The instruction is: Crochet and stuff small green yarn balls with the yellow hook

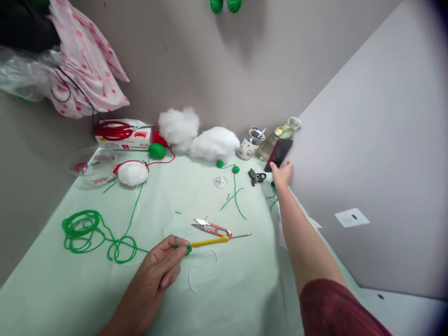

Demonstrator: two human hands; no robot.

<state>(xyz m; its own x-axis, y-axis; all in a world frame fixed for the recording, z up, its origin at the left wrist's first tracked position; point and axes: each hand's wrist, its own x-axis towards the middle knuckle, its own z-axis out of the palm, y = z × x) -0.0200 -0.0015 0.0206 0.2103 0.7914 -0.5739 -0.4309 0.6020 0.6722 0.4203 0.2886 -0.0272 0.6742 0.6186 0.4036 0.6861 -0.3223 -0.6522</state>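
Note:
My left hand [163, 263] pinches a small piece of green crochet work [189, 249] between thumb and fingers. A crochet hook [210, 242] with a yellow handle extends from those fingertips, its metal tip pointing right. Green yarn [82, 228] lies in loose loops to the left and runs to this hand. My right hand [282, 176] reaches far out to a phone [279, 155], gripping its lower right edge; some fingers are hidden. The phone leans against a bottle [268, 148]. Thread snips [212, 227] lie just beyond the hook.
Along the wall stand a white box [122, 142] with red scissors [114, 130], white stuffing [215, 143] and a pen cup [250, 145]. A white yarn ball [133, 173], a green yarn ball [157, 150], a black hair claw [256, 177] and a plastic container [93, 179] are nearby.

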